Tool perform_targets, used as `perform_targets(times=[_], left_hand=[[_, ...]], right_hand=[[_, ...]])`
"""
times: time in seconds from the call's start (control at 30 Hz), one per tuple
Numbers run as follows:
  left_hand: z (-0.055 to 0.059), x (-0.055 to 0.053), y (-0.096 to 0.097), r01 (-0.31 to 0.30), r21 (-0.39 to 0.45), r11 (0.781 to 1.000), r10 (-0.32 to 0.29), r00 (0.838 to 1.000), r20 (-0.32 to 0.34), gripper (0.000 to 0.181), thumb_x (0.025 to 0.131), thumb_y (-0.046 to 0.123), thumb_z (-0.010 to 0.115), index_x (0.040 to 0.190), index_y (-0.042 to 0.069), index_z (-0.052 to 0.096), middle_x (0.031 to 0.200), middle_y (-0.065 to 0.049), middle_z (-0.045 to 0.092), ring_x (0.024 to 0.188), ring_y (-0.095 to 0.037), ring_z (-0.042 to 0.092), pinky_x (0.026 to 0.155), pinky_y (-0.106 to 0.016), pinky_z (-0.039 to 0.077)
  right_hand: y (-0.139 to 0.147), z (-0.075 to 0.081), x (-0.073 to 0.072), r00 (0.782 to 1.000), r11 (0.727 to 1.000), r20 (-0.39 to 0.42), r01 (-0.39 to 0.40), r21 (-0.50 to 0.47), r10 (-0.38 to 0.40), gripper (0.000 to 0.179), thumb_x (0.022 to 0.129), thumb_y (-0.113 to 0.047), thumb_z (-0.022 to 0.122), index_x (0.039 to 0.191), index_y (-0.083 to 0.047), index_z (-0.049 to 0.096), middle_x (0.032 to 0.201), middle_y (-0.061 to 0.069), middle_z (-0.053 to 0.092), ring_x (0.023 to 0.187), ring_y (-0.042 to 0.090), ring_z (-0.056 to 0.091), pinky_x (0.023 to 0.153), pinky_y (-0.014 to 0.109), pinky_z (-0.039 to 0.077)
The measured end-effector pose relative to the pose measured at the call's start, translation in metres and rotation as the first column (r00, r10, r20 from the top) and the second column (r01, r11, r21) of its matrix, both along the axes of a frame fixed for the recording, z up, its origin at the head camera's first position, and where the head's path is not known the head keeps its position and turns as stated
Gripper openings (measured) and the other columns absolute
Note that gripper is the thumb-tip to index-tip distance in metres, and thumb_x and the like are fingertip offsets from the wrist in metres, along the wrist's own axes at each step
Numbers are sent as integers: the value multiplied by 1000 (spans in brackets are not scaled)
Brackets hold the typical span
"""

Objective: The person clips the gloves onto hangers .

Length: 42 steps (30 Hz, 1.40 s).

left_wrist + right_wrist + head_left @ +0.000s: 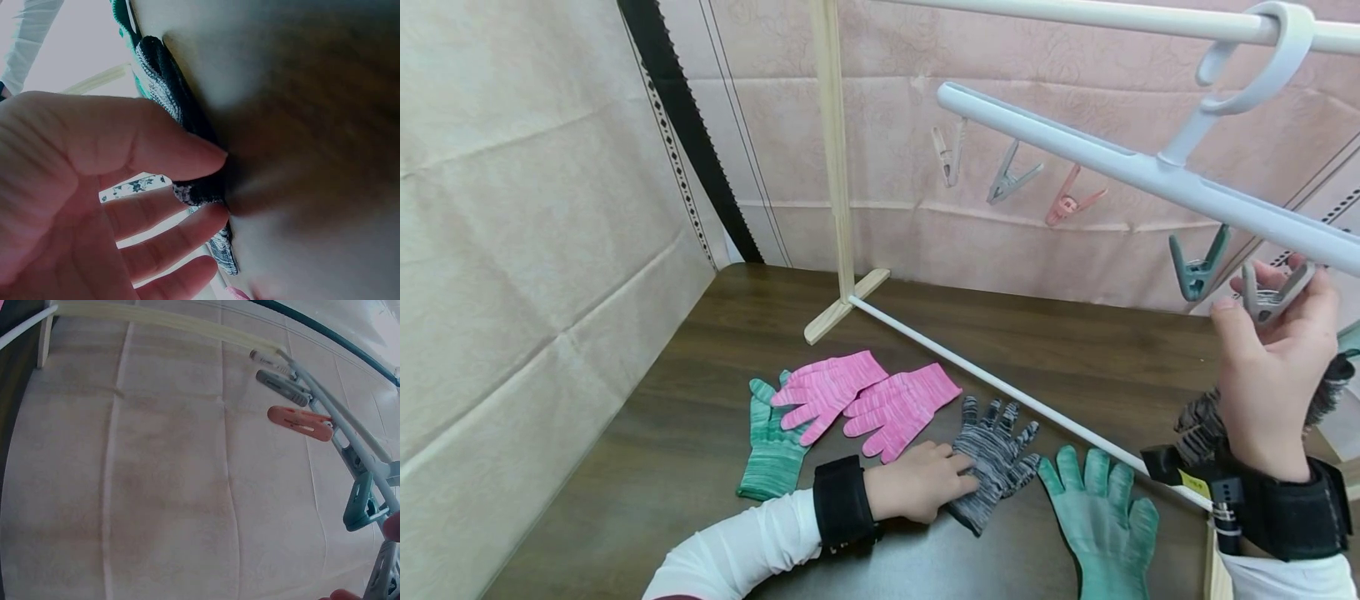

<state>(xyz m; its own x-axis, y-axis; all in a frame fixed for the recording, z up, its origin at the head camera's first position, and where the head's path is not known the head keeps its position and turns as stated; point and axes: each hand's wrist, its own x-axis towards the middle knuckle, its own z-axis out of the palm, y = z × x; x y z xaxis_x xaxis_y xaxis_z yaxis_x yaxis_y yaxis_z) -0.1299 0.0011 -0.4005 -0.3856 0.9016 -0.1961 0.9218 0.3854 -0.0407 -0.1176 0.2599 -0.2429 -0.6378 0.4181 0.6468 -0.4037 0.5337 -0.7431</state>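
Note:
A black-and-grey striped knit glove [992, 454] lies on the table, fingers pointing away. My left hand [921, 482] is at its cuff; in the left wrist view the thumb [187, 156] and fingers pinch the dark fabric [203, 187]. Up at the right, my right hand [1277, 358] grips a grey clothespin [1273, 296] under the pale blue hanger [1075, 146]. That clothespin [382, 575] shows at the lower right corner of the right wrist view. Behind the right wrist is another black-and-grey glove [1198, 429], partly hidden by the hand and wristband.
Two pink gloves [898, 408] overlap a green glove [775, 454] on the left; another green glove [1101, 517] lies near the front. Green [1198, 265], pink [1071, 200] and paler clothespins [1011, 177] hang from the hanger. A rack's upper rail [1097, 15] and lower bar [970, 362] cross the scene.

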Motion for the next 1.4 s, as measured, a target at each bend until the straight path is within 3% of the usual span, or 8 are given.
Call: perform_targets(times=[0.2,0.37,0.53,0.67,0.87,1.0,1.23,1.4], left_hand=[[0,-1,0,-6,-2,1000,6,1000,27,55,74,26,69,124,24,48,132,1,44,114,-16,45,91,-30,39],[-1,-1,0,-6,-1,1000,6,999,33,55,74,27,69,125,25,47,132,1,44,114,-16,45,91,-30,39],[-1,-1,0,-9,-3,1000,9,999,37,56,74,26,69,125,25,47,132,1,44,114,-16,45,91,-30,39],[-1,-1,1,-9,-3,1000,9,999,42,55,74,26,68,125,25,47,131,1,44,114,-16,45,92,-29,39],[-2,-1,1,-3,7,1000,3,999,40,53,75,27,67,125,24,48,131,0,45,113,-16,46,92,-29,38],[-2,-2,1,-1,20,1000,0,999,40,51,76,27,66,124,24,49,130,0,46,113,-16,46,92,-29,39],[-1,-1,2,6,55,998,-8,999,35,39,81,22,60,119,23,54,126,2,51,111,-14,49,90,-28,40],[-2,0,3,16,78,997,-17,1000,6,31,83,21,58,114,22,58,121,4,54,106,-12,52,86,-27,42]], right_hand=[[0,4,-4,990,981,-102,-117,-152,102,46,84,6,45,128,-5,33,108,3,48,112,17,48,90,16,38],[1,6,-5,981,976,-146,-154,-157,132,47,84,6,46,128,-4,33,99,1,51,106,17,51,88,16,39],[1,8,-5,993,989,-86,-90,-116,81,46,85,3,48,127,-6,33,92,-2,47,103,14,51,89,17,39],[0,9,-5,1000,999,-21,10,-41,-11,46,86,0,48,129,-9,33,88,-6,41,84,7,46,72,14,37],[1,10,-7,999,999,-40,33,-38,-35,44,83,2,50,124,-10,38,81,-6,34,64,7,28,58,14,28],[1,12,-8,997,998,-66,26,-60,-30,44,81,4,51,122,-8,41,83,-5,39,61,7,29,57,15,28],[-2,13,-9,997,998,-53,58,-34,-60,38,81,1,53,116,-11,45,99,-8,40,77,4,34,61,15,30],[-1,12,-10,996,998,-69,53,-43,-55,32,81,0,54,110,-10,48,97,-6,41,68,5,32,58,15,28]])
